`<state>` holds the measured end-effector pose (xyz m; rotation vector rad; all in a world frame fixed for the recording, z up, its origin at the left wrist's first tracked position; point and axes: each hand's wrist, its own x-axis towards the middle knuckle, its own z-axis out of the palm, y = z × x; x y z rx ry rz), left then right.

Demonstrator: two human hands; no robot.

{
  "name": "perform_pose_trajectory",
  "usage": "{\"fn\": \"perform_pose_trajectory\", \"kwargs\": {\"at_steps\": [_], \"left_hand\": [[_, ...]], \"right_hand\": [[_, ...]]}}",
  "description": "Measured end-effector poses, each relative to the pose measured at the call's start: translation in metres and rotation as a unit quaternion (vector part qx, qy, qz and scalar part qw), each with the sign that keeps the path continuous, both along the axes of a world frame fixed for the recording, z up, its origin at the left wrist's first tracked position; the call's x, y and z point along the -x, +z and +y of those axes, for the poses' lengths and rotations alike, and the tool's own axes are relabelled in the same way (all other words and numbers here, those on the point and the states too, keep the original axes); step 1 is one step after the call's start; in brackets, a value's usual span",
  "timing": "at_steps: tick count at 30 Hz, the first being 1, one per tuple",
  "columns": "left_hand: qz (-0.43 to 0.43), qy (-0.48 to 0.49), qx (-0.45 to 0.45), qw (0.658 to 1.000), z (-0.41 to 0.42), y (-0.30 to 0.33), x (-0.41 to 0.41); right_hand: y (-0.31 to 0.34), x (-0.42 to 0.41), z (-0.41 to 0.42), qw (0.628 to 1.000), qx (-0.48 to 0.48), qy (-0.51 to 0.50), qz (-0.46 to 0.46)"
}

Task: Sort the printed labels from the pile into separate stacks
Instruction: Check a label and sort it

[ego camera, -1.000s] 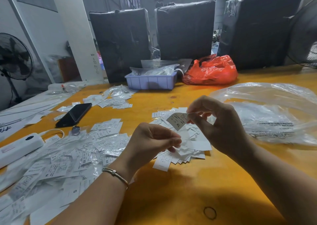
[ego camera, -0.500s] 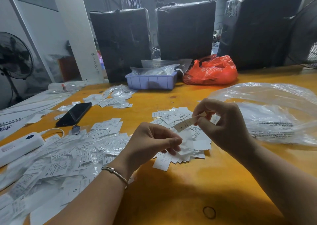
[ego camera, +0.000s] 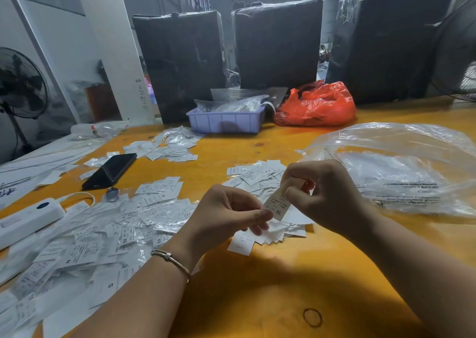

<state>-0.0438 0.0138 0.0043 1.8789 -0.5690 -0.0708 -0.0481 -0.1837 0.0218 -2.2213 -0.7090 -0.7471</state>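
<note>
Two hands [ego camera: 226, 214] [ego camera: 327, 196], three black wrapped bales [ego camera: 180, 62] [ego camera: 278, 44] [ego camera: 386, 41], one phone [ego camera: 110, 170], one lilac tray [ego camera: 226, 122], one red bag [ego camera: 316, 105], two fans [ego camera: 18, 82] [ego camera: 463, 62], labels [ego camera: 116, 224] beyond counting.

The tabletop [ego camera: 257, 299] looks like smooth wood painted a yellow-orange with a dull sheen. The labels [ego camera: 144, 216] are thin matt white paper with black print. The clear bag [ego camera: 401, 157] is crinkled, glossy plastic film, as is the red bag [ego camera: 316, 105]. The phone [ego camera: 110, 170] is glossy black. The bracelet [ego camera: 171, 260] is shiny metal.
</note>
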Motion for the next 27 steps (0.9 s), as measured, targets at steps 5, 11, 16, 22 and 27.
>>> {"fn": "perform_pose_trajectory", "kwargs": {"at_steps": [5, 11, 16, 22, 27], "left_hand": [[0.001, 0.002, -0.006, 1.000, 0.0008, -0.0008, -0.0004], [-0.003, 0.016, 0.003, 1.000, 0.0017, -0.0011, -0.0014], [0.003, 0.030, 0.032, 0.999, 0.0027, -0.0024, -0.0031], [-0.007, 0.037, 0.051, 0.998, 0.0032, -0.0018, -0.0036], [-0.007, 0.039, 0.047, 0.998, 0.0032, -0.0036, -0.0053]], "right_hand": [[-0.0019, -0.0013, 0.0004, 0.998, 0.012, 0.029, 0.050], [-0.0021, -0.0024, 0.0004, 0.992, -0.118, 0.026, 0.047], [-0.0038, -0.0005, 0.0050, 0.990, -0.119, 0.045, 0.059], [-0.0009, 0.0023, 0.0053, 0.986, -0.104, 0.092, 0.089], [0.0001, 0.0023, 0.0063, 0.976, -0.115, 0.101, 0.157]]}}
